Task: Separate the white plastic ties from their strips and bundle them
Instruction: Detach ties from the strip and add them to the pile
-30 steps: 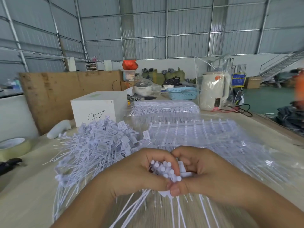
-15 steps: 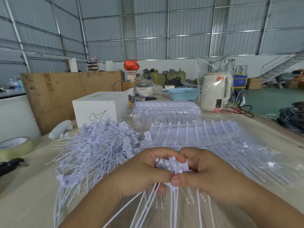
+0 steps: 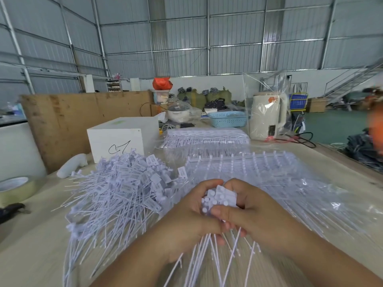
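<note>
Left hand (image 3: 192,214) and right hand (image 3: 248,212): both curled round one bundle of white ties (image 3: 217,198), tails fanning downward. Loose tie pile (image 3: 122,189): on surface (image 3: 31,251), left of hands.

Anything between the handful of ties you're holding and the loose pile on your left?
Nothing visible. Both hands, left hand and right hand, grip the bunch of white plastic ties; the heap of separated white ties lies directly beside them.

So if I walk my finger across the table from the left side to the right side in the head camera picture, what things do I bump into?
Roll of tape → loose pile of white ties → left hand → bunch of ties gripped by both hands → right hand → bagged tie strips.
</note>
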`<state>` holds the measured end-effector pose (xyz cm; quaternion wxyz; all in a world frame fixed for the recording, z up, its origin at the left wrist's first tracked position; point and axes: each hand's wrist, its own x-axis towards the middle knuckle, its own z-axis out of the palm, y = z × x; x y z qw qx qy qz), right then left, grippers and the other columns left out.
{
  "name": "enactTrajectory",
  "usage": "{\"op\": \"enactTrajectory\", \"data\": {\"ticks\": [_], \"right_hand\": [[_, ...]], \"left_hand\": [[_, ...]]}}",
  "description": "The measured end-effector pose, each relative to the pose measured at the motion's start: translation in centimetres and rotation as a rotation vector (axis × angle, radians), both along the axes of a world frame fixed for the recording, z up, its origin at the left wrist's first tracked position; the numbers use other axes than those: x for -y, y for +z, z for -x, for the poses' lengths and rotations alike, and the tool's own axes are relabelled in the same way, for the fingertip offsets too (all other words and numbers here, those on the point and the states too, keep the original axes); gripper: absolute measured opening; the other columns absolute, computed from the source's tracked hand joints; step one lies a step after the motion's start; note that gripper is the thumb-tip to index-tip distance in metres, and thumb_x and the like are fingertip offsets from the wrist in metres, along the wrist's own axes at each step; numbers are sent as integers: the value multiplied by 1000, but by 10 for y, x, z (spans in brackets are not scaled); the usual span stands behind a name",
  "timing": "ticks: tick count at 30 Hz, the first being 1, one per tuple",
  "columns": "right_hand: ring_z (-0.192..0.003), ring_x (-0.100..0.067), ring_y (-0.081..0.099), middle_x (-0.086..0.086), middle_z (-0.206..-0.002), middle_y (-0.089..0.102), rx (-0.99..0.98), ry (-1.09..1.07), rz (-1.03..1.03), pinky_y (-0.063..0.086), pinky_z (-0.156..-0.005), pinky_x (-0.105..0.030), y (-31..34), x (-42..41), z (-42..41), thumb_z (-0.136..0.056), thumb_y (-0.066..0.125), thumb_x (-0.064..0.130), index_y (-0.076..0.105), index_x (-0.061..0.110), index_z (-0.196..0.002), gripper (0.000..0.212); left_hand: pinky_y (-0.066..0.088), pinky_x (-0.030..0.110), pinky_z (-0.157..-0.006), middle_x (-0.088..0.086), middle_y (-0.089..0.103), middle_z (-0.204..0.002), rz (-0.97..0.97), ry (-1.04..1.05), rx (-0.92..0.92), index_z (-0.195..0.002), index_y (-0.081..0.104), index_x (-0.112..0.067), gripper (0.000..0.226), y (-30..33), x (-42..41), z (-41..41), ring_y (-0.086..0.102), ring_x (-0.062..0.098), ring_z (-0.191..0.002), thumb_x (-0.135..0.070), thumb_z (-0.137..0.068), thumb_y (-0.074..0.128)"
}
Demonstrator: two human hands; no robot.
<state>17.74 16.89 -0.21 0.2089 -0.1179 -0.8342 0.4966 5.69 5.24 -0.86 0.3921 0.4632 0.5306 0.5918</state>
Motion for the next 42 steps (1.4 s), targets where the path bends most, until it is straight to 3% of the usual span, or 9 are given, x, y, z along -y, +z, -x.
{"op": "enactTrajectory", "data": {"ticks": [3,8,13,19,25,28,31,35,42], "right_hand": [[-74,-11,70,6,-84,73,27,26,7,48,-54,-26,-1,-1,0,-86,70,33,62,34,-103,20],[-65,-18,66,-2,-71,70,-25,25,24,45,-49,-28,2,-1,0,-86,73,20,66,16,-97,14],[-58,-14,63,-10,-66,67,-72,9,49,44,-46,-25,6,0,1,-77,72,28,65,10,-92,24],[-55,-11,59,-3,-64,65,-80,-4,68,43,-49,-28,3,-7,1,-86,74,19,65,9,-89,13],[-57,-20,57,-2,-67,60,-97,42,288,46,-54,-32,10,-4,1,-74,75,23,56,15,-113,44],[-54,-21,56,-6,-64,62,-60,-17,185,44,-54,-33,13,-4,-2,-89,69,21,57,8,-91,18],[-51,-15,55,-4,-60,61,-46,23,85,43,-53,-28,13,-1,-4,-94,60,26,56,7,-71,30],[-56,-15,59,-1,-64,64,-32,113,12,43,-55,-30,13,2,-6,-88,66,37,64,15,-75,26],[-60,-8,60,9,-68,66,47,117,-126,47,-59,-27,8,-4,-5,-90,61,41,69,32,-87,13]], "left_hand": [[47,26,-46,1,68,-81,53,36,-48,-133,43,-31,83,1,-1,-1,62,16,-69,4,-61,65],[44,26,-44,7,66,-93,114,115,-125,-136,35,-43,95,1,-1,-1,58,16,-61,0,-57,65],[44,23,-45,6,70,-88,143,157,62,-136,39,-32,96,1,-1,-3,64,15,-64,6,-54,71],[33,16,-38,9,64,-65,251,45,145,-85,69,-12,6,9,6,-7,47,12,-40,-7,-85,66],[18,13,-33,-4,37,-43,126,188,240,-54,68,-22,14,12,4,-3,27,6,-32,-25,-62,78],[18,15,-34,-4,33,-42,41,221,289,-57,69,-21,13,15,6,2,24,7,-32,-26,-58,81],[19,17,-37,-2,32,-43,70,215,222,-70,72,-12,30,15,8,2,21,9,-37,-33,-52,85],[21,16,-35,-2,46,-45,43,218,179,-53,60,-17,28,15,8,0,27,7,-32,-36,-59,80],[22,16,-36,1,46,-44,-24,356,205,-48,56,-19,27,14,4,-4,30,7,-31,-29,-62,77]]}}
